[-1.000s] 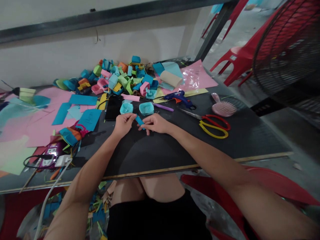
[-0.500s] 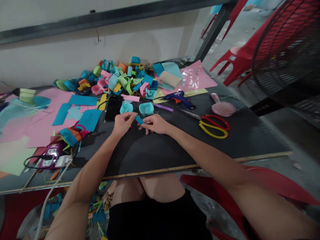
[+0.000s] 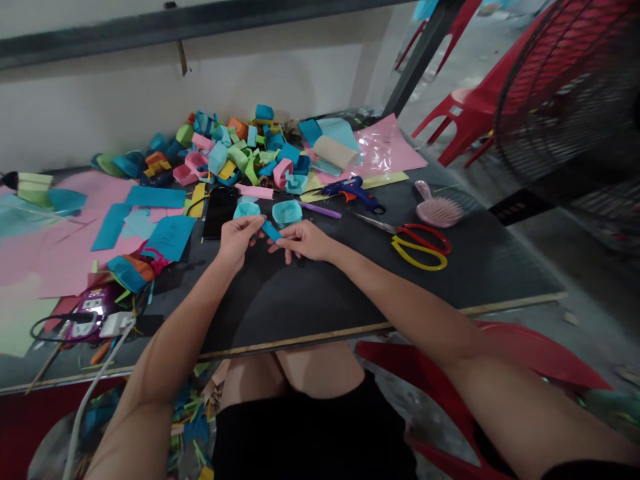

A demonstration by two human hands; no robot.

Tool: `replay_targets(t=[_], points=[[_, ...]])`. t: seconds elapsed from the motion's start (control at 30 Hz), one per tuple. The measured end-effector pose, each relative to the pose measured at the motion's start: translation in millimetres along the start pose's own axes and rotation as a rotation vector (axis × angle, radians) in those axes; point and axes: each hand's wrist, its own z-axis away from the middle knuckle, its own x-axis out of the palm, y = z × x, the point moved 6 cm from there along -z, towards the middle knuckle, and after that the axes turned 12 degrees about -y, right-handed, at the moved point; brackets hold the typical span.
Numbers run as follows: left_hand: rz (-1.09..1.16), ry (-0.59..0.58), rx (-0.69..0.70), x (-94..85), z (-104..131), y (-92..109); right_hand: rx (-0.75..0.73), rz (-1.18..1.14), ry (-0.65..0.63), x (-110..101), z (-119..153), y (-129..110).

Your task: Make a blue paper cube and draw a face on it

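Between my two hands is a small strip of blue paper (image 3: 271, 231), held above the dark tabletop. My left hand (image 3: 240, 239) pinches its upper left end between thumb and fingers. At the lower right end, my right hand (image 3: 307, 240) has thumb and forefinger closed on the strip, its other fingers hanging loosely below. Just behind the hands sit two light-blue paper cups (image 3: 287, 213), (image 3: 247, 210), the left one partly covered by my left hand. A purple paper strip (image 3: 321, 211) lies to the right of the cups.
Scissors (image 3: 420, 247), a pink hairbrush (image 3: 440, 208) and a blue glue gun (image 3: 354, 193) lie right. Folded coloured paper pieces (image 3: 240, 157) are heaped at the back. Left are pink sheets (image 3: 75, 260), a black phone (image 3: 220, 212) and a purple power socket (image 3: 95, 310). A fan (image 3: 570, 100) stands right.
The camera view has shifted slightly, so everything sits a little further left. Both hands still hold the blue strip, which shows a bit more of its length between the fingers.
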Motion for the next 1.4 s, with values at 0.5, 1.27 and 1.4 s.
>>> replay_targets(t=[0.5,1.27,1.4], points=[[-0.04,-0.118,-0.113,3.5,1,-11,0.046,-0.116,-0.133,4,3,3],[-0.099,-0.024,0.109,-1.5,3,-6,0.078,-0.063,0.055,-1,1,9],[-0.152,-0.029,0.147,-2.3,4,-4,0.079,-0.055,0.046,0,2,9]])
